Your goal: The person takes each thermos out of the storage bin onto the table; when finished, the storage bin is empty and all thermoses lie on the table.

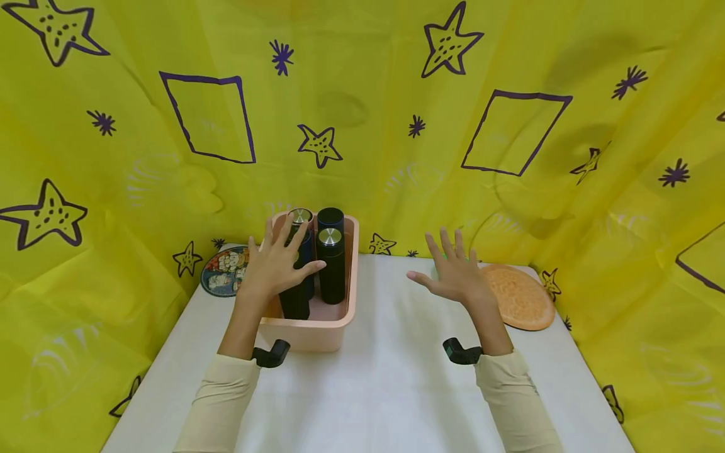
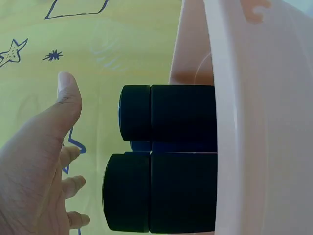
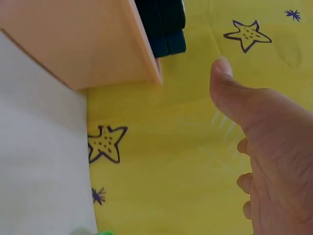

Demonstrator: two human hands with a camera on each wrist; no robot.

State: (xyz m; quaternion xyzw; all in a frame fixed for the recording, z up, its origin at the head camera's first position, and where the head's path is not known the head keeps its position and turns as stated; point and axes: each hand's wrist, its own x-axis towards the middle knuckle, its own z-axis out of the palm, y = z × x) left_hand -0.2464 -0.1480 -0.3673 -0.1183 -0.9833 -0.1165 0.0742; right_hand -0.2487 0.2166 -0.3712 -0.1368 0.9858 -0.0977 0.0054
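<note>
Spread fingers and thumb mark my left hand (image 1: 274, 267), which overlaps a pink plastic bin (image 1: 303, 336) in the head view and holds nothing. Several dark vacuum flasks (image 1: 332, 277) stand upright in the bin, some with silver-topped lids; my hand hides part of them. In the left wrist view the flasks (image 2: 183, 193) rise above the bin's rim, apart from my thumb. My right hand (image 1: 455, 274), also spread and holding nothing, hovers over the right half of the white table. Behind it a green item (image 3: 105, 233) is mostly hidden.
At the table's back right lies an orange round mat (image 1: 518, 299). A patterned round mat (image 1: 223, 274) lies at the back left, partly covered by my left hand. Yellow curtains (image 1: 368, 126) with drawn stars surround the white table (image 1: 385, 377) at the back and sides.
</note>
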